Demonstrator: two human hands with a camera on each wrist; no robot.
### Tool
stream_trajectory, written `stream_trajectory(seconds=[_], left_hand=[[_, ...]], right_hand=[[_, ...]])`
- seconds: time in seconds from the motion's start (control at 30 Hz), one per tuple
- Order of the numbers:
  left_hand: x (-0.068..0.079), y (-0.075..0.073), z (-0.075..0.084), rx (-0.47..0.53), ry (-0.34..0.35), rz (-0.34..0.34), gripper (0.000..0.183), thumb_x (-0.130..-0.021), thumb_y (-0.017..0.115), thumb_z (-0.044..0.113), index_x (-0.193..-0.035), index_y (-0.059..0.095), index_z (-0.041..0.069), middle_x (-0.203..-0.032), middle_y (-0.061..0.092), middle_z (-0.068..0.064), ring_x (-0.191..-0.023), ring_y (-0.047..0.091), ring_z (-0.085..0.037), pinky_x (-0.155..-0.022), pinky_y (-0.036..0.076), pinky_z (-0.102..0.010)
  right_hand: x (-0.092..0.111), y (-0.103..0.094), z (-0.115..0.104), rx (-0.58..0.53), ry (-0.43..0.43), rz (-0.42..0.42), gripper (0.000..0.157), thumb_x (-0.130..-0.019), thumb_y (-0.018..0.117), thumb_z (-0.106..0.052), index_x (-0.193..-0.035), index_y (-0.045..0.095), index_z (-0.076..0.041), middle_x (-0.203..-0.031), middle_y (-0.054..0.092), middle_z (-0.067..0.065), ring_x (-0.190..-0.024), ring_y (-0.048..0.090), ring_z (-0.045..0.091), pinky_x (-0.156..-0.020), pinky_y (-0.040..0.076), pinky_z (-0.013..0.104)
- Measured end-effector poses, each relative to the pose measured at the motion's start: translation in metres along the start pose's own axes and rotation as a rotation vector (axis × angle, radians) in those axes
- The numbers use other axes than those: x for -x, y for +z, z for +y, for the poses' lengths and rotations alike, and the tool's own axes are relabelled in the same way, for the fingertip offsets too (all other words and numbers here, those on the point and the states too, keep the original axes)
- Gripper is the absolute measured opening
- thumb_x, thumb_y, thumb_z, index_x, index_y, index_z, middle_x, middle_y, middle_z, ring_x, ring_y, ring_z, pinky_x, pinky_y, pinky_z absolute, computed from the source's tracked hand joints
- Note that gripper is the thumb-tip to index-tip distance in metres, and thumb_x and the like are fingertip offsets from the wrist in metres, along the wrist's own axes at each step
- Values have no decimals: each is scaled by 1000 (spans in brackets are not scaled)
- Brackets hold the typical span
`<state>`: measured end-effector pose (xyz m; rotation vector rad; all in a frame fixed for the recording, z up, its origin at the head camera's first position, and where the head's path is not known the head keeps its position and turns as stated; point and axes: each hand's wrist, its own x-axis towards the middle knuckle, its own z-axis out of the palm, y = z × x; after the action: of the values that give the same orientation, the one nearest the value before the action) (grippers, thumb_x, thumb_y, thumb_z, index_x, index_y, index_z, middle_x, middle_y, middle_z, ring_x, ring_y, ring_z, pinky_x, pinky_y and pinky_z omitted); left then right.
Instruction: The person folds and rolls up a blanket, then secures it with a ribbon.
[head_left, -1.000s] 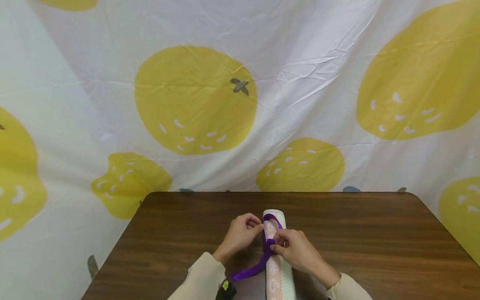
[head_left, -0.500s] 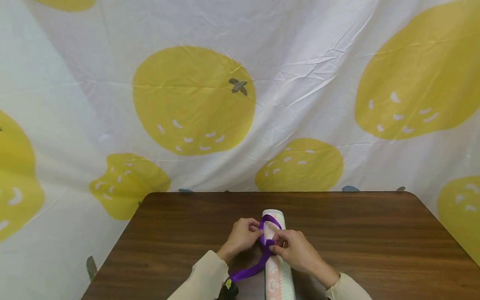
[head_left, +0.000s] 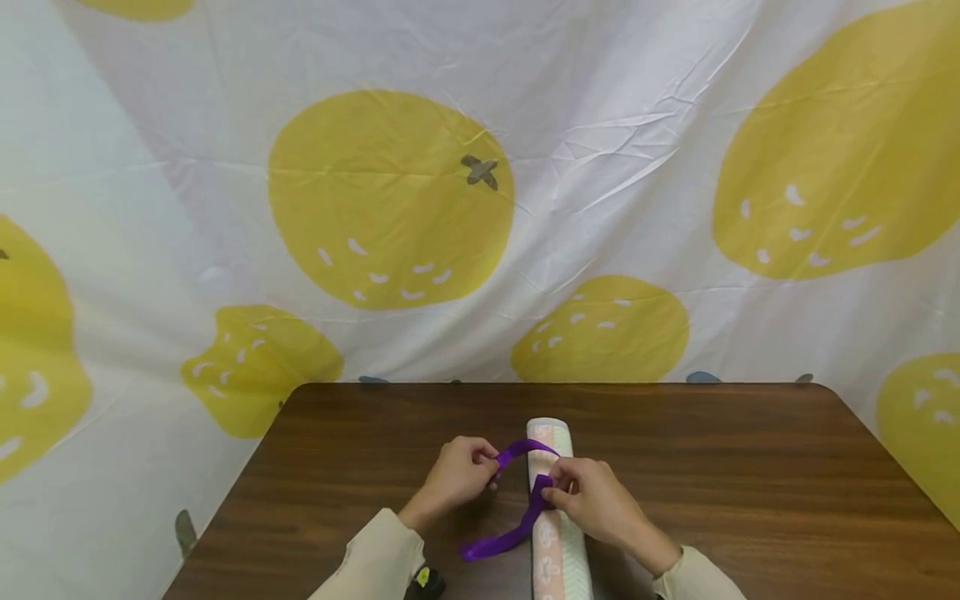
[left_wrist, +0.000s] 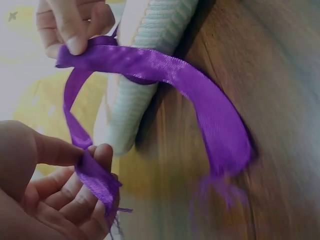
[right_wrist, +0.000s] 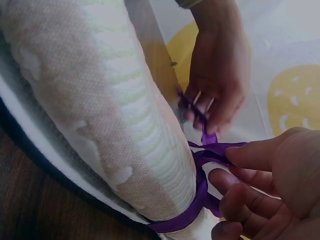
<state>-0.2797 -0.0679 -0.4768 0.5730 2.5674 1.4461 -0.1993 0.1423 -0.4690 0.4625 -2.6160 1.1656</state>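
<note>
A rolled textile mat (head_left: 551, 558) with pink and pale green patterned bands lies lengthwise on the table. Purple ribbon (right_wrist: 185, 217) circles the roll near its far end. My left hand (head_left: 459, 472), left of the roll, pinches one ribbon end between thumb and index finger; its frayed tip hangs over the curled lower fingers in the left wrist view. Over the roll, my right hand (head_left: 592, 498) pinches a folded part of the purple ribbon. From that fold, a wide tail (left_wrist: 220, 120) curves down to a frayed end left of the roll.
The dark wood-grain table (head_left: 720, 467) reaches back to a white cloth backdrop (head_left: 585, 208) printed with large yellow fruit. A small black object with a yellow-green mark (head_left: 426, 578) shows beside the left sleeve.
My left hand has moved left, away from the roll, drawing a stretch of ribbon out with it. The right hand keeps its pinch in nearly the same place.
</note>
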Motion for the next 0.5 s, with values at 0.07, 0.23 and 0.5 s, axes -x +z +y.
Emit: stream_trajectory(seconds=[0.07,0.23,0.5], left_hand=[[5,-7,-1,-15,0,-23,8,-88,64,4,-83,70,3,-65,68,-4,-55,64,-17,-49,47,-24],[18,-24,0,21,-33,-131,11,-91,62,5,-83,70,0,-66,67,-4,-55,65,-14,-52,50,-24],[42,-34,-2,222,-186,-423,18,-97,54,6,-93,67,-6,-71,66,-8,-57,63,-12,-54,54,-24]], right_hand=[[0,0,0,3,11,5,18,-82,78,-9,-75,64,-17,-66,63,-11,-55,48,1,-50,41,20],[0,0,-1,0,29,7,16,-82,77,-8,-75,65,-16,-66,62,-10,-54,48,0,-50,41,20],[-1,0,-1,6,27,-1,15,-83,77,-8,-76,66,-16,-66,61,-11,-55,48,-1,-51,43,20]])
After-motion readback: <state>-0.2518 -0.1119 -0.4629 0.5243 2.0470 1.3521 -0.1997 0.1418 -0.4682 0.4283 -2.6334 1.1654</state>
